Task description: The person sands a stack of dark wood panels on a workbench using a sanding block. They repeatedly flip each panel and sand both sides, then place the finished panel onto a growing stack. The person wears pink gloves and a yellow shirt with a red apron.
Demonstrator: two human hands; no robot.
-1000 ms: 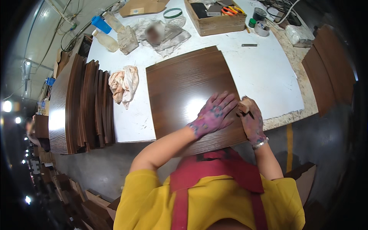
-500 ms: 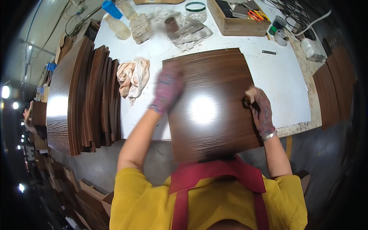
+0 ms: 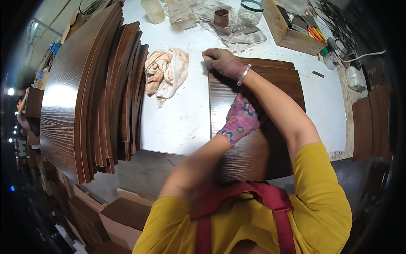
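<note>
A dark brown wood-grain panel (image 3: pixel 241 158) lies on the white-topped table in front of me, with another panel edge showing under its far side. My right hand (image 3: pixel 225 63), in a stained pinkish glove, reaches across to the panel's far left corner. Its fingers are closed; what they hold is hidden. My left hand (image 3: pixel 242 118), in a pink flowered glove, rests on the panel below my crossed right forearm, which hides its fingers. Left of the panel lies a crumpled, stained cloth (image 3: pixel 167 72).
A tall stack of dark brown panels (image 3: pixel 91 97) stands at the left. Toward the back are a small brown cup (image 3: pixel 221 17) on a grey rag, a glass jar (image 3: pixel 251 12) and a wooden box (image 3: pixel 292 36) with tools. More panels (image 3: pixel 372 122) stand at the right.
My right hand has swung from the panel's right edge to its far left corner. My left hand has dropped from that corner to the middle of the panel. The view has shifted left.
</note>
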